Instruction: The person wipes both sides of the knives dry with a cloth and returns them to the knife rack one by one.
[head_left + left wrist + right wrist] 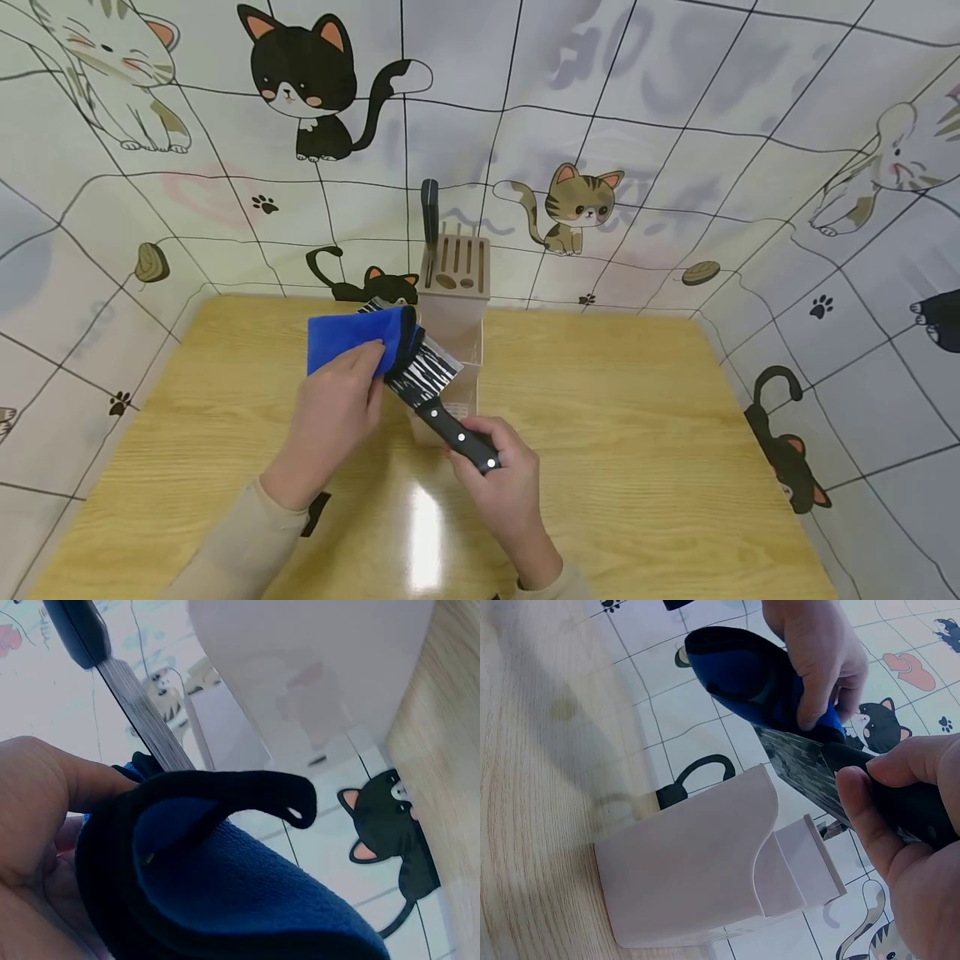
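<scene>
In the head view my right hand grips the black riveted handle of a kitchen knife. Its wide shiny blade points up and left, reflecting dark streaks. A blue cloth with black edging is folded over the blade, and my left hand pinches it there. In the left wrist view the cloth bulges open beside the fingers, with the blade emerging past it. The right wrist view shows the knife handle between thumb and fingers. The blade's far part is mostly hidden by the cloth.
Behind the knife a pale knife block stands on the wooden table, with slots on top and an open-fronted lower part. Another black-handled knife sits upright in its left slot. Cat-patterned tiled sheeting surrounds the table at the back and sides.
</scene>
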Tool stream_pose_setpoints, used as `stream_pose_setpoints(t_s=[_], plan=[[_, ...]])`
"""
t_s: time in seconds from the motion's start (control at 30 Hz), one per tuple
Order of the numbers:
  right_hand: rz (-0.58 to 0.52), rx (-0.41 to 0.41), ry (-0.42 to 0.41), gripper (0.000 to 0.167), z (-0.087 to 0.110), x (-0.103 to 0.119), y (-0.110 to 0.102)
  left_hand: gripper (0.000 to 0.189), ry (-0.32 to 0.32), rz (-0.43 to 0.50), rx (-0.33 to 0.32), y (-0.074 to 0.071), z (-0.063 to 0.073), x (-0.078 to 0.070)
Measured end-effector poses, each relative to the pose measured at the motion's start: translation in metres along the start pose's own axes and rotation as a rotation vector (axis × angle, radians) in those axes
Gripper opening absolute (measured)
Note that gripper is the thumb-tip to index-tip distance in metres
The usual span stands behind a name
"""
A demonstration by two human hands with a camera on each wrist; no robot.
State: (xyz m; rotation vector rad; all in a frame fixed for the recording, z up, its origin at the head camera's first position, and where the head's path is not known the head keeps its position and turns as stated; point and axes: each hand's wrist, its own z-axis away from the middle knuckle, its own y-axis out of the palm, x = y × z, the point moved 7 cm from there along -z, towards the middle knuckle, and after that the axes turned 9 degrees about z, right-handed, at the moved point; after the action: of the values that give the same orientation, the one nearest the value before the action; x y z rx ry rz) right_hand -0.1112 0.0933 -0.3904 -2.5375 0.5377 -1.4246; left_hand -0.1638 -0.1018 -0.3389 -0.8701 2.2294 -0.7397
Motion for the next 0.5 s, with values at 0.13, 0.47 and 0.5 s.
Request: stream_pose_setpoints(t_s=[0.13, 0.47, 0.5], plan=[[-0.007, 0.007, -0.009, 0.028, 0.001, 0.001, 0.0, 0.029, -0.025, -0.015, -0.021, -0.003, -0.001, 0.012], [-0.052, 0.018, -0.012, 0.028, -0.001, 0.002, 0.001, 0.024, -0.06, -0.025, 0.03, -0.004, -0.008, 0.024], [-0.05, 0.017, -0.008, 0.029, -0.002, 0.001, 0.001, 0.023, -0.045, -0.026, 0.036, -0.003, -0.008, 0.022]])
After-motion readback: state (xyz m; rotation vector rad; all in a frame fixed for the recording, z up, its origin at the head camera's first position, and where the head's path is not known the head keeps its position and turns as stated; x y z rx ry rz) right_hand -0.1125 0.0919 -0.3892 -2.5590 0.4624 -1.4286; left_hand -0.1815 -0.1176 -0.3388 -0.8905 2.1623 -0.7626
